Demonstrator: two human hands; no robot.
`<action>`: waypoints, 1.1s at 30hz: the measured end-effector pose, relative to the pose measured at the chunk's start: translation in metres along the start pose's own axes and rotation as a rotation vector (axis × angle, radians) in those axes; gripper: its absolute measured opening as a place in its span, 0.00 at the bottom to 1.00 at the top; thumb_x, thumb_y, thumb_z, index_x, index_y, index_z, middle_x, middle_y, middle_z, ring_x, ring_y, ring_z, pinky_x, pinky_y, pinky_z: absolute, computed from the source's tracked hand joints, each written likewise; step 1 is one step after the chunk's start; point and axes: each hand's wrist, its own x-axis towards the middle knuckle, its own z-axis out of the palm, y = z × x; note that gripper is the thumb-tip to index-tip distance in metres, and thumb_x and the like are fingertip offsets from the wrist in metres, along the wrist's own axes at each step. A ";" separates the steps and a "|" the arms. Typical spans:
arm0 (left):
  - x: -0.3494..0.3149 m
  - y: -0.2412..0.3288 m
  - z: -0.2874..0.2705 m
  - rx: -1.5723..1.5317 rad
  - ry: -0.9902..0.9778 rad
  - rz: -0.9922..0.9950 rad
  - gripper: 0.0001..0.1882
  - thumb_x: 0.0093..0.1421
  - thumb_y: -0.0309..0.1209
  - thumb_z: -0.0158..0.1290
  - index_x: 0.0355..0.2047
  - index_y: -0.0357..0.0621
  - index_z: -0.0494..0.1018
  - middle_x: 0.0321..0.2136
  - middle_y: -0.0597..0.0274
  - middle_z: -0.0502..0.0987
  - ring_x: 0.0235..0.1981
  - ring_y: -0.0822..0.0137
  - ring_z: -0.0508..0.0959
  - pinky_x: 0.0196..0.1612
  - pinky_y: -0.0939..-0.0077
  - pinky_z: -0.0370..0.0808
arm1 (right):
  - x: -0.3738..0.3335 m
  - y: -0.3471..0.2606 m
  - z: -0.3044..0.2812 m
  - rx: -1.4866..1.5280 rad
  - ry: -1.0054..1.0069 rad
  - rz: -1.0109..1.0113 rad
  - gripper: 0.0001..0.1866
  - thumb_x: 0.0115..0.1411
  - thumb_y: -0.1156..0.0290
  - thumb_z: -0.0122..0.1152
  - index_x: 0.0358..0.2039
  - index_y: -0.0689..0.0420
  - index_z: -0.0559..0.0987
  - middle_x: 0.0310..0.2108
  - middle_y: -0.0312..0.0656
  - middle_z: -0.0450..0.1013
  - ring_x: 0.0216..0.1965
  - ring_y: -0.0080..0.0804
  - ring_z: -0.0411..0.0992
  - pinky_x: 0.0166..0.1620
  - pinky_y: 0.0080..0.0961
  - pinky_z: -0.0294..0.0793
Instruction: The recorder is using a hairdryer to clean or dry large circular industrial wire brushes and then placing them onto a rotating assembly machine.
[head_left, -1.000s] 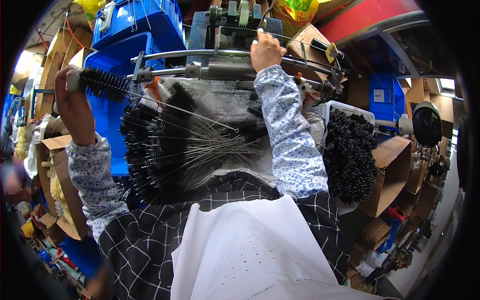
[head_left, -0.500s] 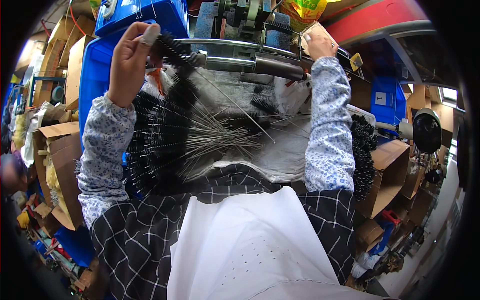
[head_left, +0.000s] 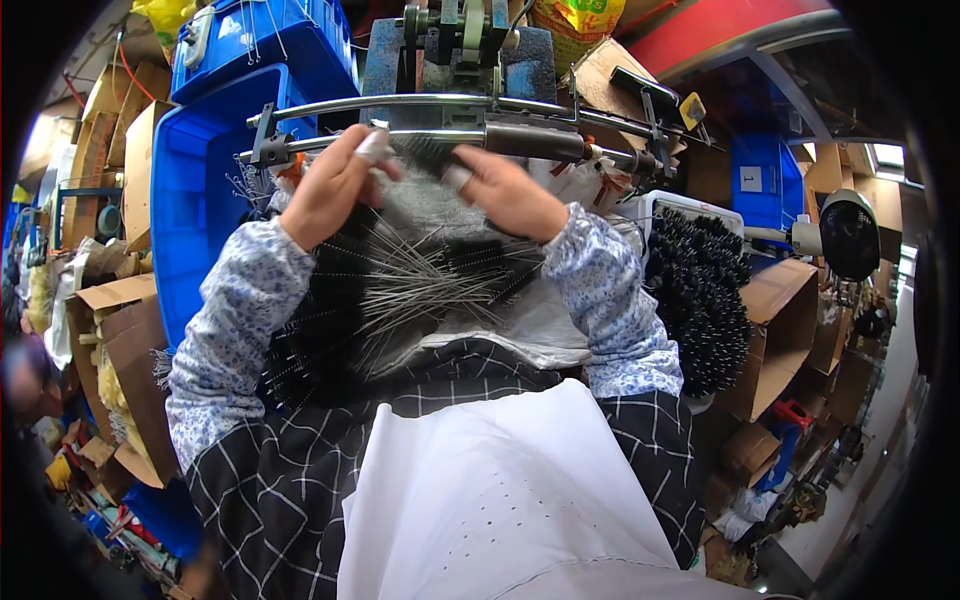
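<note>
A black bristle brush [head_left: 428, 156], smeared by motion, spans the gap between my hands in front of the machine's bars. My left hand [head_left: 338, 188] is closed, its wrapped thumb and fingers at the brush's left end. From the other side, my right hand [head_left: 512, 195] pinches the right end between thumb and fingers; a finger wears a pale wrap. Below them, a pile of wire-stemmed brushes [head_left: 425, 280] lies across my lap on a grey cloth [head_left: 545, 325]. Their bare wire stems cross in the middle, and black bristles bunch at the left.
Beyond my hands, a machine with horizontal metal bars [head_left: 420, 137] runs crosswise. A blue bin [head_left: 185, 240] stands at the left, with another blue bin [head_left: 310, 50] behind. At the right are a tub of black brushes [head_left: 698, 300] and an open carton [head_left: 780, 335].
My right hand has come from the machine's far right toward the middle. My left hand has moved down and right, away from the bars' left end. The hands now meet at a brush.
</note>
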 end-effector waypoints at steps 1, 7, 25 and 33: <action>-0.004 -0.006 -0.014 0.160 0.031 -0.025 0.09 0.60 0.32 0.37 0.34 0.38 0.61 0.22 0.64 0.71 0.24 0.77 0.73 0.25 0.83 0.66 | 0.006 0.023 -0.008 -0.454 0.420 -0.095 0.18 0.58 0.61 0.43 0.42 0.61 0.68 0.31 0.48 0.71 0.34 0.35 0.70 0.34 0.29 0.68; -0.016 -0.078 -0.063 0.818 0.166 0.034 0.15 0.57 0.30 0.39 0.43 0.37 0.62 0.31 0.46 0.72 0.33 0.53 0.72 0.37 0.68 0.67 | 0.043 0.071 -0.081 -1.060 0.890 0.171 0.14 0.53 0.63 0.48 0.41 0.43 0.73 0.27 0.32 0.73 0.35 0.31 0.65 0.40 0.32 0.61; 0.006 -0.097 -0.064 0.502 0.251 -0.220 0.10 0.53 0.28 0.46 0.34 0.35 0.69 0.23 0.52 0.74 0.24 0.65 0.74 0.28 0.75 0.67 | 0.073 0.096 -0.105 -1.150 0.823 0.000 0.21 0.54 0.73 0.41 0.47 0.37 0.67 0.42 0.35 0.67 0.47 0.34 0.58 0.47 0.44 0.52; -0.015 -0.083 -0.071 0.297 0.403 0.023 0.08 0.59 0.31 0.41 0.29 0.39 0.64 0.20 0.66 0.65 0.24 0.78 0.63 0.27 0.83 0.63 | 0.040 0.102 -0.101 -0.873 0.976 0.155 0.22 0.47 0.63 0.52 0.45 0.54 0.69 0.40 0.40 0.68 0.45 0.35 0.62 0.47 0.39 0.55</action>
